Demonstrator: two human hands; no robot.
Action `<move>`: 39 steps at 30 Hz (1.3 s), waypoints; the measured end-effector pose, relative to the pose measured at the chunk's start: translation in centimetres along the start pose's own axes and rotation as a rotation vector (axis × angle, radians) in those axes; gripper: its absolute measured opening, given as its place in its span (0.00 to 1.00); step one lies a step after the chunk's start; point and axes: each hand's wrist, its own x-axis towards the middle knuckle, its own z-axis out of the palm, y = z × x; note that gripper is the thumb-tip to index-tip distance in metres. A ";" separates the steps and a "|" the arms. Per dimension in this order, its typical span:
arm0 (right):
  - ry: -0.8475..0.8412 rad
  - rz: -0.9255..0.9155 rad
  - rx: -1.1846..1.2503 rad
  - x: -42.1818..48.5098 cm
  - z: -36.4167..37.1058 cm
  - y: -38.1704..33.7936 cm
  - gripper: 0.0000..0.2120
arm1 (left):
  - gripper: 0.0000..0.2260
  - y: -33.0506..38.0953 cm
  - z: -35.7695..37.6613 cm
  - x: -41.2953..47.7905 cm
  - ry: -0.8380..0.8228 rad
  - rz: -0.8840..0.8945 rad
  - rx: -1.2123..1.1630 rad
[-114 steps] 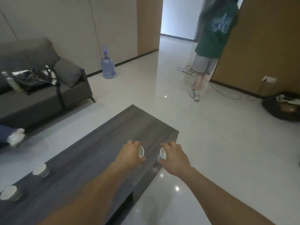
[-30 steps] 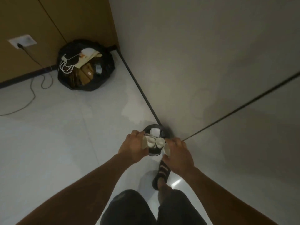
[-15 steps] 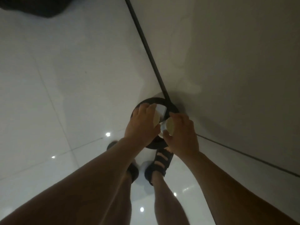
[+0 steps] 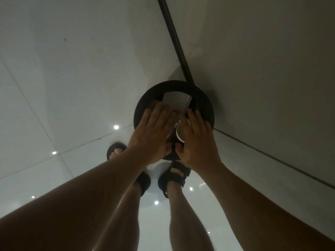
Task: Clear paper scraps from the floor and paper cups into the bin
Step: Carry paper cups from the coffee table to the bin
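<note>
Head view, looking straight down. Light is dim.

Bin (image 4: 138, 113): black and round, on the floor (image 4: 72, 105) in the corner, with its far rim against the wall (image 4: 262, 69) and the dark skirting (image 4: 174, 33). My sandals (image 4: 174, 175) stand just near of it.

Left hand (image 4: 152, 134): flat over the near-left part of the mouth, fingers straight and spread, holding nothing I can see. Right hand (image 4: 197, 140): beside it over the near-right part, fingers also straight. Neither hand grips.

Cup (image 4: 178, 132): one white rim shows in the gap between the hands, inside the mouth and tilted. I cannot tell whether it touches my right palm or lies loose. Other cups, if any, are hidden under the hands. A pale sheet of paper (image 4: 175, 100) leans in the far half of the bin.

Risks, my judgement:
- The paper stands high and takes up room. A cup may lodge on it near the rim and roll onto the floor when I lift my hands.
- The bin looks light. Pressing off-centre on the near side could tip it toward my feet.
- Dregs in a cup could drip on the glossy floor.
- My hands cover the mouth, so I cannot confirm everything is in. Check before leaving.
</note>
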 end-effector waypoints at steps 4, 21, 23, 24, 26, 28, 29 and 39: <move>-0.025 0.013 -0.026 -0.1 0.2 -0.2 0.41 | 0.39 -0.5 1.0 -0.3 -0.016 -0.003 0.042; 0.021 -0.083 -0.123 -3.5 -22.8 -11.6 0.41 | 0.40 -5.4 -23.3 -11.8 0.119 -0.290 -0.074; 0.021 -0.117 -0.114 -5.0 -25.9 -14.1 0.41 | 0.39 -4.8 -26.3 -15.4 0.108 -0.340 -0.109; 0.007 -0.137 -0.100 -5.9 -27.4 -15.3 0.41 | 0.40 -4.5 -27.7 -17.3 0.101 -0.366 -0.123; -0.007 -0.190 -0.124 -7.9 -29.9 -17.4 0.41 | 0.40 -3.9 -30.0 -21.5 0.103 -0.439 -0.149; -0.002 -0.255 -0.189 -10.4 -31.9 -19.0 0.40 | 0.39 -3.1 -31.6 -25.8 0.123 -0.517 -0.186; -0.008 -0.293 -0.217 -11.7 -32.7 -19.6 0.40 | 0.38 -2.5 -32.0 -28.0 0.128 -0.549 -0.200; -0.122 -0.686 -0.352 -22.0 -36.3 -24.0 0.39 | 0.37 8.4 -33.2 -43.7 0.286 -1.025 -0.309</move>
